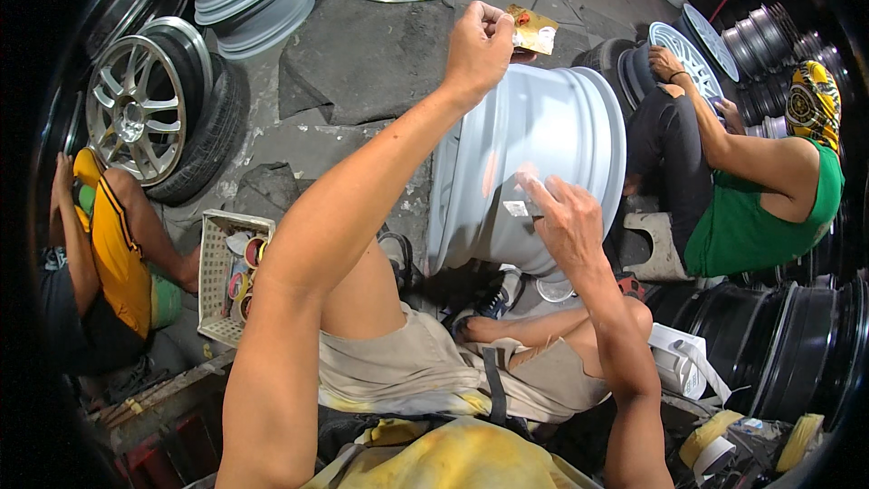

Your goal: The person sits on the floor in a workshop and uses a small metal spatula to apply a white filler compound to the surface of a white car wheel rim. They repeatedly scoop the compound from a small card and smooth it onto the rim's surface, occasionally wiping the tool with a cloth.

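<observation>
A large pale-grey wheel rim [534, 118] stands on its side between my knees, with a faint pinkish smear [490, 174] on its barrel. Above its far left edge, my left hand [480, 47] is closed on a yellowish card [538, 27], which carries a dab of red paste and a white patch. My right hand [570, 222] is at the barrel's near side, its fingertips slightly blurred. A small pale flat piece [515, 208] appears pinched between its thumb and fingers, against the rim; its exact kind is unclear.
A plastic basket [217, 276] with tape rolls sits left of my leg. Beyond it are a spoked wheel [131, 118], a tire and stacked rims [249, 4]. At right, a co-worker in a green top [760, 208] handles another rim; a second person [109, 244] sits at left. Dark rims [769, 344] lie at right.
</observation>
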Demonstrator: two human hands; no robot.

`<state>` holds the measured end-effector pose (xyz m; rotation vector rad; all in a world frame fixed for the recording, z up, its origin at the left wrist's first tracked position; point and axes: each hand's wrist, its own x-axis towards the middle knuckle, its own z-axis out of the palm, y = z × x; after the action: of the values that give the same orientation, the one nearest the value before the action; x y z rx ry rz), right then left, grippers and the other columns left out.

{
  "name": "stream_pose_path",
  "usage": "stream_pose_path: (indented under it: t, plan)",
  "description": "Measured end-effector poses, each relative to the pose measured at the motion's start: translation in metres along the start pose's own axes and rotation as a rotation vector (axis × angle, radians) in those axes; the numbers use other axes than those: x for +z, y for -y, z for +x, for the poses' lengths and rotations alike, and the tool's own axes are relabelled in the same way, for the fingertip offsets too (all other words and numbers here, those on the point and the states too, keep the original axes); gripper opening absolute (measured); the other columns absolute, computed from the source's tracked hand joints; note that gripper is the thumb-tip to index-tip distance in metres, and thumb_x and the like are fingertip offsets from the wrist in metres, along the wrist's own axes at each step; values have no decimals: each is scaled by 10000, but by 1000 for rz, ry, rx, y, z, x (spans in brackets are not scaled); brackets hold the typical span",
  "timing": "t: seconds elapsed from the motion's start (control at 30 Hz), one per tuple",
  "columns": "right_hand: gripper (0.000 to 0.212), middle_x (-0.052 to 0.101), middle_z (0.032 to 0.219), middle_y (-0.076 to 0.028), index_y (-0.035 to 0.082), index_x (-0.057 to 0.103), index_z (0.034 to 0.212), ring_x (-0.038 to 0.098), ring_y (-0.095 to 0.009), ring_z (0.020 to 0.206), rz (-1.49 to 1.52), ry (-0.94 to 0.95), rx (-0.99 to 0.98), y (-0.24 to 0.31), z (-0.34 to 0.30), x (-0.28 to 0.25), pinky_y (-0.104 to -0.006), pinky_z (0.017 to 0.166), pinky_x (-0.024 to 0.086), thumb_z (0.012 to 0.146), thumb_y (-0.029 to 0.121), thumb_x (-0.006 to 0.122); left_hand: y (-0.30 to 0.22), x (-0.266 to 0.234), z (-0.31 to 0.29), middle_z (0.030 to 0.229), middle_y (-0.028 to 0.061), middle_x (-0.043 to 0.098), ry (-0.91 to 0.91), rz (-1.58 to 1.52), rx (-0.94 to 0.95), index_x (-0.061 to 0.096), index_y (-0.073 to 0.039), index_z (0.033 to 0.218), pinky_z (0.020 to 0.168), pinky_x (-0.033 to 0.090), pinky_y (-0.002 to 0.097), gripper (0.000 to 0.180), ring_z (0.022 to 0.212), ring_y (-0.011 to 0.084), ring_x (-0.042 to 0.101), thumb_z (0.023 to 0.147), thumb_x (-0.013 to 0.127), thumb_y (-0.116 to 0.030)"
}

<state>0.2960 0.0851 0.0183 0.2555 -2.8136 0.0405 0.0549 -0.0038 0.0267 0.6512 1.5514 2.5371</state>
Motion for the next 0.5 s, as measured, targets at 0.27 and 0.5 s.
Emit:
stream_pose_path:
  t: [0.27,0.5]
  plan:
    - [586,601,849,-59,141,652,1211,654,-252,727,34,1,45,-4,7,0,-392,652,534,647,-5,721,1,0,1,910,159,620,1,-3,-9,480,67,1004,641,672,340,169,790,177,684,1009,528,-95]
    - [610,627,886,-78,133,651,1246,647,-264,705,39,28,30,6,-15,4,-389,642,534,656,-10,711,1,-1,1,922,159,618,-9,8,-8,482,63,1004,646,674,346,159,796,186,686,1009,529,-90]
